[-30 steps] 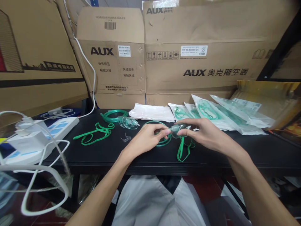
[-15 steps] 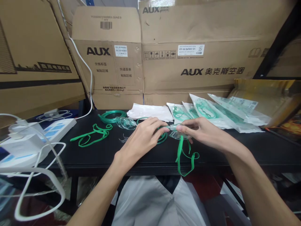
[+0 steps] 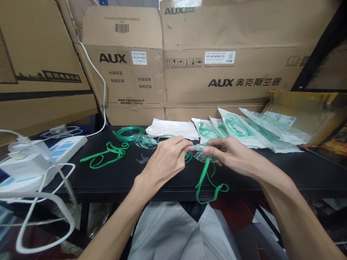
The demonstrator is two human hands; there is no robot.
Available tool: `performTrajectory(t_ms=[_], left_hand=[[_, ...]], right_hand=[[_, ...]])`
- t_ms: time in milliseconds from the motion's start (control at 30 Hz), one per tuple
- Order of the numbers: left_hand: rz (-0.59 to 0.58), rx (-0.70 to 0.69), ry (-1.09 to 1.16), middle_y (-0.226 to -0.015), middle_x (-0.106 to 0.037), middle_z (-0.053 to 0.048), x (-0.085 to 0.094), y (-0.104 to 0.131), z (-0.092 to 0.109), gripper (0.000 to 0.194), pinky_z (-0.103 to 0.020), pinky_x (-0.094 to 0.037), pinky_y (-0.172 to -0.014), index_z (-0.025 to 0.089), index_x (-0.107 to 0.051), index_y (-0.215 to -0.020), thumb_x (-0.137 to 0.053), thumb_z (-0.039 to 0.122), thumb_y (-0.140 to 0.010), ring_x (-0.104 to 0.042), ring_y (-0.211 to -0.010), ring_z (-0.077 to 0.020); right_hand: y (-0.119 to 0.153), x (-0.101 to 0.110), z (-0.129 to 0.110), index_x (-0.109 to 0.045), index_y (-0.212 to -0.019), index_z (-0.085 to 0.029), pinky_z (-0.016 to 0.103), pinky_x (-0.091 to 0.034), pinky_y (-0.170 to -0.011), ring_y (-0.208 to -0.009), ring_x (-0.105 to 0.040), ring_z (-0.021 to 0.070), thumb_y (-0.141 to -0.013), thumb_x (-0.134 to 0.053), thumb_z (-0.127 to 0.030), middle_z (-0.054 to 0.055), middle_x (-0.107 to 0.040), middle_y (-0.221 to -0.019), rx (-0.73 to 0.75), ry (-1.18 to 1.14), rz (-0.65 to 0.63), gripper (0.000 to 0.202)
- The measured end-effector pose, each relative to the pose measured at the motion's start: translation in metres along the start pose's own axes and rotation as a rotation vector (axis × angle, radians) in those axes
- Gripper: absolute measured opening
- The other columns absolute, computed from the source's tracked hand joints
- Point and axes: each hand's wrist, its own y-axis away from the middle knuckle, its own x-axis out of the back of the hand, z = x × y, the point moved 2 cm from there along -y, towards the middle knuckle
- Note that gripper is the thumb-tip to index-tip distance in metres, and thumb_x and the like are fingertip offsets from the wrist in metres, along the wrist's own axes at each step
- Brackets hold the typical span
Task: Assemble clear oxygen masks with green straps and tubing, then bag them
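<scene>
My right hand [image 3: 234, 153] is closed around a clear green oxygen mask [image 3: 202, 156], near its connector. A green elastic strap [image 3: 201, 180] hangs from the mask past the table's front edge. Against that connector, my left hand [image 3: 169, 155] pinches the end of the green oxygen tubing [image 3: 189, 156], mostly hidden by the fingers. More of this tubing lies coiled behind the hands. To the left rest a second clear mask [image 3: 146, 141], a coil of green tubing [image 3: 126, 134] and a loose green strap [image 3: 115, 154].
A white sheet or pouch [image 3: 173, 129] lies at the back of the black table [image 3: 105, 180]. Several packaged masks [image 3: 235, 126] overlap at right. A power strip [image 3: 56, 151] with white cables stands left. Cardboard boxes [image 3: 217, 83] wall the rear. A small clear piece [image 3: 142, 159] lies mid-left.
My left fingers have curled closer to the mask's connector, so less tubing shows between the hands. The hanging strap has swung slightly left.
</scene>
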Motion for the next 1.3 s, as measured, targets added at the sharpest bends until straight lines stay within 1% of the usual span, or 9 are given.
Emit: performTrajectory(t_ms=[167,267,367,500,833,933,1033,1167,1300], left_hand=[[-0.003,0.03,0.025,-0.092,-0.07,-0.001,0.002,-0.001,0.002,0.02,-0.028,-0.045,-0.074,0.016,-0.069,-0.096,-0.053,0.004,-0.094,-0.063,-0.081,-0.0151],[-0.011,0.059,0.049,-0.092,-0.071,-0.001,0.002,-0.001,0.003,0.02,-0.028,-0.045,-0.074,0.017,-0.069,-0.095,-0.054,0.003,-0.093,-0.064,-0.081,-0.015],[-0.025,0.086,0.055,-0.089,-0.072,-0.001,0.002,-0.001,0.002,0.018,-0.028,-0.044,-0.073,0.017,-0.069,-0.092,-0.055,0.006,-0.093,-0.064,-0.079,-0.0149],[-0.055,0.121,0.073,-0.082,-0.071,0.0,0.003,-0.002,0.003,0.019,-0.028,-0.041,-0.068,0.017,-0.07,-0.085,-0.056,0.006,-0.092,-0.062,-0.072,-0.0141],[-0.116,0.228,0.151,-0.067,-0.067,0.003,0.01,-0.005,0.006,0.025,-0.026,-0.037,-0.062,0.017,-0.07,-0.074,-0.053,0.009,-0.089,-0.053,-0.059,-0.0123],[-0.145,0.262,0.166,-0.062,-0.063,0.004,0.012,-0.005,0.005,0.026,-0.026,-0.035,-0.06,0.017,-0.071,-0.072,-0.053,0.011,-0.089,-0.049,-0.055,-0.0115],[-0.173,0.29,0.182,-0.058,-0.057,0.004,0.01,-0.005,0.003,0.026,-0.026,-0.033,-0.058,0.018,-0.072,-0.074,-0.052,0.015,-0.09,-0.046,-0.053,-0.0115],[-0.208,0.303,0.152,-0.063,-0.064,0.003,0.004,-0.002,0.0,0.027,-0.027,-0.035,-0.06,0.02,-0.075,-0.08,-0.053,0.019,-0.094,-0.05,-0.057,-0.0127],[-0.274,0.255,0.129,-0.087,-0.076,0.0,0.001,0.001,-0.004,0.026,-0.028,-0.044,-0.07,0.026,-0.078,-0.095,-0.053,0.032,-0.1,-0.066,-0.077,-0.0182]], right_hand=[[0.0,-0.001,-0.002,-0.058,-0.076,-0.02,0.029,-0.032,-0.059,-0.065,-0.049,0.0146,-0.097,-0.052,-0.052,-0.004,-0.047,-0.068,0.026,0.04,0.026,0.039],[0.001,0.0,-0.003,-0.062,-0.079,-0.02,0.029,-0.032,-0.058,-0.065,-0.045,0.0146,-0.096,-0.054,-0.051,-0.003,-0.05,-0.07,0.03,0.082,0.059,0.036],[0.001,0.0,-0.003,-0.069,-0.086,-0.021,0.029,-0.033,-0.059,-0.066,-0.044,0.0151,-0.095,-0.056,-0.048,-0.003,-0.059,-0.074,0.054,0.137,0.107,0.031],[0.0,-0.002,-0.001,-0.075,-0.093,-0.023,0.029,-0.038,-0.063,-0.071,-0.053,0.017,-0.094,-0.057,-0.044,0.0,-0.071,-0.087,0.076,0.173,0.144,0.027],[0.002,-0.002,-0.007,-0.08,-0.095,-0.021,0.028,-0.04,-0.06,-0.06,-0.055,0.0154,-0.096,-0.056,-0.041,0.005,-0.079,-0.104,0.151,0.261,0.159,0.03],[0.002,-0.004,-0.006,-0.08,-0.096,-0.024,0.031,-0.047,-0.075,-0.081,-0.068,0.0222,-0.097,-0.056,-0.037,0.006,-0.077,-0.115,0.196,0.294,0.189,0.028],[0.002,-0.006,-0.002,-0.08,-0.097,-0.025,0.034,-0.045,-0.093,-0.112,-0.067,0.0282,-0.097,-0.056,-0.033,0.005,-0.073,-0.127,0.249,0.316,0.209,0.025],[-0.002,-0.005,0.003,-0.076,-0.108,-0.025,0.034,-0.046,-0.092,-0.11,-0.068,0.0261,-0.097,-0.057,-0.031,0.004,-0.077,-0.118,0.212,0.251,0.15,0.023],[-0.005,0.002,0.011,-0.074,-0.113,-0.026,0.036,-0.046,-0.097,-0.111,-0.067,0.0262,-0.094,-0.064,-0.035,0.003,-0.075,-0.118,0.174,0.183,0.064,0.024]])
